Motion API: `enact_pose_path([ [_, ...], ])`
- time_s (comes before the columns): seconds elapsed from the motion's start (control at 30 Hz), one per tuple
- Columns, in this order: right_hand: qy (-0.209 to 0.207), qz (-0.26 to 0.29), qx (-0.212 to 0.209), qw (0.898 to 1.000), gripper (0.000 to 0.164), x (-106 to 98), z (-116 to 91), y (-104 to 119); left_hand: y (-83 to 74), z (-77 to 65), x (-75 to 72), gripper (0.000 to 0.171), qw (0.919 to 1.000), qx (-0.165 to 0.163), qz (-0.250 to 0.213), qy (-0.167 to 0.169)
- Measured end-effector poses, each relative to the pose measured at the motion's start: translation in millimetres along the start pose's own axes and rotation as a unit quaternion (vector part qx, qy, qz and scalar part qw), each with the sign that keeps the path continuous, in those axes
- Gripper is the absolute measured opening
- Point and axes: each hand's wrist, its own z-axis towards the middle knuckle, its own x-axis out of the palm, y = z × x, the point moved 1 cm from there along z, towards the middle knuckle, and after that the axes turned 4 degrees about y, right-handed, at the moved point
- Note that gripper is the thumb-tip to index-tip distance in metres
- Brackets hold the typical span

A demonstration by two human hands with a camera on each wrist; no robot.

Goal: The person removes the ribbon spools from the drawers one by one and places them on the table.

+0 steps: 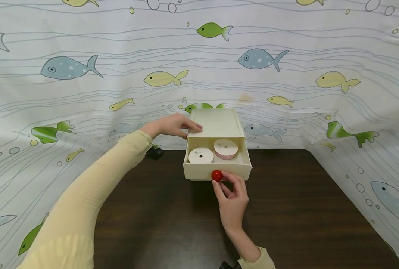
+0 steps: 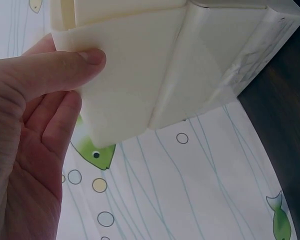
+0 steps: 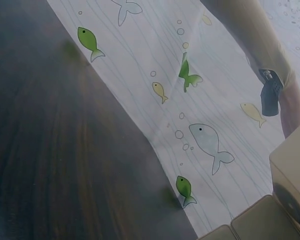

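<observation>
A cream drawer box stands toward the back of the dark table, its drawer pulled partly out. Two white spools, perhaps of ribbon, lie inside: the left spool and the pink-sided right spool. My left hand holds the box at its left edge; in the left wrist view its thumb presses on the cream wall. With thumb and fingers my right hand pinches the round red knob on the drawer's front. That hand does not show in the right wrist view.
Dark wooden table spreads in front of the box. A white fish-print sheet hangs behind and along both sides. The left sleeve reaches over the table's left part, with a black device at its wrist.
</observation>
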Motion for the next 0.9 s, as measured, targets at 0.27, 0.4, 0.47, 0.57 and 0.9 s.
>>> enact_pose_path([
  [0.27, 0.005, 0.016, 0.004, 1.000, 0.037, -3.3, -3.8, 2.9, -2.6, -1.4, -1.2, 0.053, 0.9999, -0.007, -0.009, -0.002],
  [0.4, 0.001, 0.015, 0.013, 1.000, 0.040, 0.4, -5.6, 2.5, -2.9, -1.3, -0.4, 0.053, 0.9999, -0.008, -0.010, -0.004],
  [0.47, -0.006, 0.010, 0.017, 1.000, 0.042, 4.3, -6.6, 2.2, -1.9, -1.6, 0.2, 0.053, 0.9999, -0.007, -0.008, -0.004],
  [0.57, -0.022, 0.006, 0.025, 0.999, 0.042, 10.1, -7.2, 2.1, -0.8, -1.6, 1.0, 0.053, 1.0000, -0.008, -0.003, -0.004],
  [0.9, -0.059, 0.026, 0.055, 0.996, 0.034, 12.3, 0.3, 7.0, -1.1, -0.9, 1.0, 0.053, 1.0000, -0.010, 0.000, -0.001],
])
